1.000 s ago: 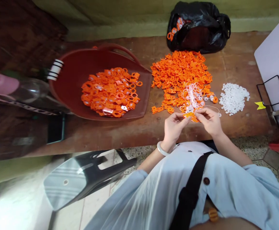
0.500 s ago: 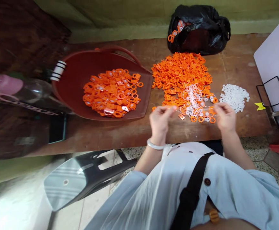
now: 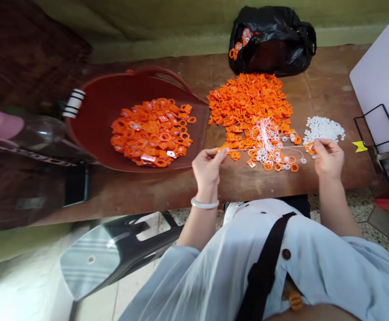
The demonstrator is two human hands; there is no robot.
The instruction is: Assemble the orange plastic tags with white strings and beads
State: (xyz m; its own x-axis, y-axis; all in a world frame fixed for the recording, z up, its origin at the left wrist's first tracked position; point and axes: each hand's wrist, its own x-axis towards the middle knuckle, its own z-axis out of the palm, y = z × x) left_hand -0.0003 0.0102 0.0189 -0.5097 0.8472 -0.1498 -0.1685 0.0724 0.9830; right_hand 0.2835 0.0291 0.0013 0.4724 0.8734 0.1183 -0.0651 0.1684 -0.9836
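Between my hands a thin white string (image 3: pixel 288 147) is stretched nearly level above the table. My left hand (image 3: pixel 207 171), with a white bangle at the wrist, pinches its left end; some orange shows at those fingertips, but I cannot tell whether it is held. My right hand (image 3: pixel 330 159) is closed on an orange hexagonal ring piece (image 3: pixel 310 148) at the other end. Below the string lies a bundle of white strings (image 3: pixel 264 133), with orange rings and white discs (image 3: pixel 277 154) around it. A heap of orange plastic pieces (image 3: pixel 250 98) is just behind.
A dark red basket (image 3: pixel 94 116) with orange pieces inside stands at the left. At the back is a black plastic bag (image 3: pixel 271 40). White beads (image 3: pixel 324 128) are piled at the right, near a yellow tag (image 3: pixel 359 146). A grey stool (image 3: pixel 90 258) is below the table edge.
My hands have moved apart, the left one leftward and the right one rightward, drawing the string out between them. The orange ring piece has moved right with my right hand.
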